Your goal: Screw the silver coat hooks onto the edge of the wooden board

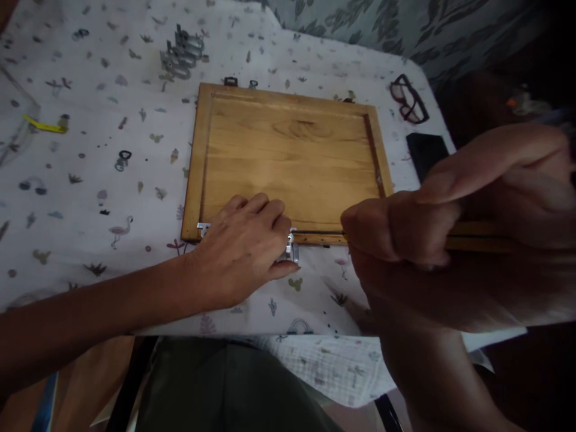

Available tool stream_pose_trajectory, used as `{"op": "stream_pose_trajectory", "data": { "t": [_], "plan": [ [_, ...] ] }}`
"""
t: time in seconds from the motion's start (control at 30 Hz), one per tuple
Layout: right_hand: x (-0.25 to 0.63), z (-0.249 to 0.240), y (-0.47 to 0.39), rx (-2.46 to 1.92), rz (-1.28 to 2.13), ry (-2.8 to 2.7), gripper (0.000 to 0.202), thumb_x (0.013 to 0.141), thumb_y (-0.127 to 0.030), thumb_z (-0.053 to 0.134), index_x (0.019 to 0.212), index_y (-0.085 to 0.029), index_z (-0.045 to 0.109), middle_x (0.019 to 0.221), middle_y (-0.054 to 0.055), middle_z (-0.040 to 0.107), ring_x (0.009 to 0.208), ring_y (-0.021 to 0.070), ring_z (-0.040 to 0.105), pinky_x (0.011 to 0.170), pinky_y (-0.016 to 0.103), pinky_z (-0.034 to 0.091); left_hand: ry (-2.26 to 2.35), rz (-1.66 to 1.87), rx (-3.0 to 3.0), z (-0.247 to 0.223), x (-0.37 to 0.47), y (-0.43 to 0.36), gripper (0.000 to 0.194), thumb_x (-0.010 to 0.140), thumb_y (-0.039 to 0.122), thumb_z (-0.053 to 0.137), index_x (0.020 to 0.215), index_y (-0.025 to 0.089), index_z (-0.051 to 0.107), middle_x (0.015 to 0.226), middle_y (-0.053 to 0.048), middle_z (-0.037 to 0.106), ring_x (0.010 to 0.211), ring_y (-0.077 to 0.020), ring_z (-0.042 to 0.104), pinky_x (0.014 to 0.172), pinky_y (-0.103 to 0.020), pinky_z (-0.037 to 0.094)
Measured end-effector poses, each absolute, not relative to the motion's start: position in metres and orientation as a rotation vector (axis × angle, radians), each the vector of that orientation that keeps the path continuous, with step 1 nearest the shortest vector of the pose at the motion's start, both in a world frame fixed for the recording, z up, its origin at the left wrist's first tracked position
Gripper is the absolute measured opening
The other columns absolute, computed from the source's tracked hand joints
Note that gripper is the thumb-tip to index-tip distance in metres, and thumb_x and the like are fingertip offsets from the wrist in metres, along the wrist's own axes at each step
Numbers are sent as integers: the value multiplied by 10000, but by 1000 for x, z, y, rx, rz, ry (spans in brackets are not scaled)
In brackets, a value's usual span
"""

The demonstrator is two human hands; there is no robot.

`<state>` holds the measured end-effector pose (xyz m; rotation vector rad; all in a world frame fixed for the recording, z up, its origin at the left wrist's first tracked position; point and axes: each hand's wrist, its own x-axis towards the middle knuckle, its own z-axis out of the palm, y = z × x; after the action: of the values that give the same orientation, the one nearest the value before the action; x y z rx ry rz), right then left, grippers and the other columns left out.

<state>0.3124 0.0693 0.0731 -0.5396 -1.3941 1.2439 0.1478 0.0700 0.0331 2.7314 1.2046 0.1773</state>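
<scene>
Framed wooden panel (292, 156) is lying flat on a white tablecloth (148, 144) covered in little prints (flamingos, cacti, ice creams, rainbows), recessed face up, so it's basically the center of everything and I'll place the rest off it. The left hand (245, 249) is on the panel's near edge, fingers curled over the wood and thumb down below the edge, gripping a shiny silver metal fitting (290, 249). Most of that fitting is under the hand, so I can't tell its full shape, but a bit of silver plate pokes out on the left, near the panel's near left corner.

The right hand (405, 234) is off the panel's near right corner, closer to the camera, clenched around a screwdriver (317, 232). You can see its thin dark shaft running left along the panel's near edge, with the end right at the silver fitting, and some yellow handle showing behind the fingers. Can't tell if the tip is seated in a screw.

Beyond the panel's far left corner there's a bunch of gray metal hardware (182, 51), too blurry to count. Well left of the panel is a thin yellow item (45, 125). Right of the panel's far right corner sit dark-framed eyeglasses (408, 99), and a black rectangular object (427, 153) is just nearer than those, partly behind the right hand.
</scene>
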Motion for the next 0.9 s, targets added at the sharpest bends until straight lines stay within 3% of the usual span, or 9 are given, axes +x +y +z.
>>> {"op": "stream_pose_trajectory", "data": {
  "t": [0.3,0.43,0.6,0.9],
  "plan": [
    [308,73,72,-555,1283,-1349,222,959,-245,524,780,-161,624,474,-90,244,376,29,147,365,223,174,1206,150,2720,34,148,70,399,891,510,681,946,114,690,927,-99,645,977,-294,610,822,-403,463],
    [301,79,75,-637,1220,-1410,399,1012,-354,453,689,-185,616,396,-83,211,323,28,145,323,216,162,1194,180,2752,32,149,70,427,882,527,688,947,104,693,925,-102,646,966,-297,616,817,-412,471],
    [296,81,75,-794,1126,-1361,440,1007,-491,465,702,-212,618,388,-82,239,315,37,125,318,252,178,1192,236,2798,28,147,69,434,869,542,700,930,112,689,907,-91,644,939,-281,622,791,-392,473],
    [292,85,72,-872,1095,-1259,521,1007,-541,429,639,-215,601,346,-89,262,299,37,138,311,241,169,1185,276,2795,28,146,69,423,850,537,724,872,118,668,882,-81,636,925,-288,630,762,-398,470]
  ]
}}
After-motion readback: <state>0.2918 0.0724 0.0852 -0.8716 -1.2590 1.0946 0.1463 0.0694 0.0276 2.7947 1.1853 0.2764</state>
